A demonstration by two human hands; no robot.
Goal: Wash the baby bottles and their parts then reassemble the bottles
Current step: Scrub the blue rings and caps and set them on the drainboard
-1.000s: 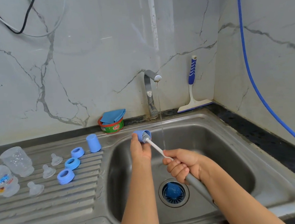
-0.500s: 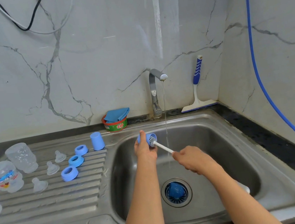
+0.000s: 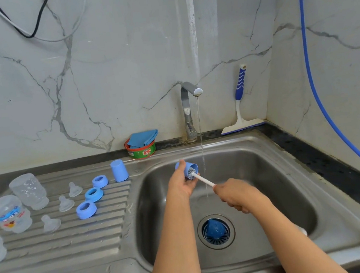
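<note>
My left hand [image 3: 181, 184] holds a blue bottle cap [image 3: 188, 168] over the sink [image 3: 254, 150], its open end turned right. My right hand [image 3: 234, 194] grips the white handle of a bottle brush [image 3: 203, 179] whose bristle head sits inside the cap. Water runs from the tap [image 3: 190, 110] just right of the cap. On the drainboard stand another blue cap [image 3: 119, 170], three blue collar rings [image 3: 94, 194], three clear teats [image 3: 66, 203] and clear bottles [image 3: 28, 191], one with a printed label [image 3: 9, 215].
A blue strainer [image 3: 215, 230] sits in the sink drain. A tub of dish soap with a blue cloth [image 3: 141, 145] stands behind the sink's left corner. A squeegee [image 3: 240, 104] leans on the wall at the right. A blue hose [image 3: 317, 89] hangs down the right wall.
My right hand turned over and slid down the brush handle while the brush head stayed in the cap. The view shifted slightly left.
</note>
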